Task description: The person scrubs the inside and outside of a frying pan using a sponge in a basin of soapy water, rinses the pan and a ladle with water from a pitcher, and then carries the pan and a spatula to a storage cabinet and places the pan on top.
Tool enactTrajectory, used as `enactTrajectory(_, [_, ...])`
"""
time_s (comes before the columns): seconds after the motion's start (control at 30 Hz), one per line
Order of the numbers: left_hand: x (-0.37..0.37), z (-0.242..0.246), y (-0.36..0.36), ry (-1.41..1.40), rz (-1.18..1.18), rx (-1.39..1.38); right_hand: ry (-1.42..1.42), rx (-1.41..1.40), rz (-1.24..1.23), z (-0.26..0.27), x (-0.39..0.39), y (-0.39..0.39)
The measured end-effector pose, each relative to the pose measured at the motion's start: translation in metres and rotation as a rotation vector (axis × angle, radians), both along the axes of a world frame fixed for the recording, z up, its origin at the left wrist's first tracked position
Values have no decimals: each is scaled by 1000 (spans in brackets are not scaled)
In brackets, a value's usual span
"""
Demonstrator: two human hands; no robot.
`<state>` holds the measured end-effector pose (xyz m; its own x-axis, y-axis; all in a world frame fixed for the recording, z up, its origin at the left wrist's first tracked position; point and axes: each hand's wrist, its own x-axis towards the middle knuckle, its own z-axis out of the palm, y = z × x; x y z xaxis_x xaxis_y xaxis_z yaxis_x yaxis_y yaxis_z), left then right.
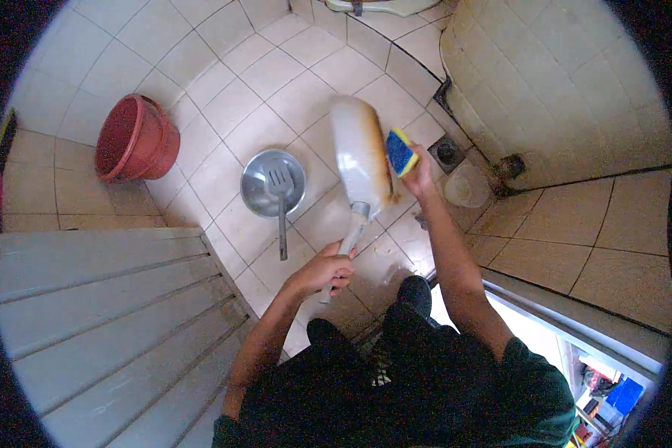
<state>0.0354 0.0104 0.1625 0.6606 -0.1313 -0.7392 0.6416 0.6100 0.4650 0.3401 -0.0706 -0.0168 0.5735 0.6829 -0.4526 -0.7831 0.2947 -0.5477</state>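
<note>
My left hand (327,269) grips the pale handle of a frying pan (355,154). The pan is held tilted on its side above the floor, its light outer surface towards me, with brown scorch marks along the right side. In my right hand (417,176) is a blue and yellow scouring sponge (401,152), close to the pan's browned right side; whether they touch I cannot tell. Left of the pan a round metal bowl (252,193) stands on the tiles, with a slotted turner (281,196) lying across it, its handle over the rim towards me.
A red plastic bucket (137,140) lies tilted by the left wall. A floor drain (447,153) and a whitish round container (466,186) are at the right. A slatted panel (117,325) fills the lower left. My feet are just below the pan, on the tiled floor (274,73).
</note>
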Motion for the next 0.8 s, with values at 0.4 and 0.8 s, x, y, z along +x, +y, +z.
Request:
enactTrajectory(0.4, [8,-71,-12,-166,-289,1132,73,141,-192,53,-9,-37])
enactTrajectory(0.8, [3,-110,-5,27,-379,1197,-346,-595,-980,119,-56,-56])
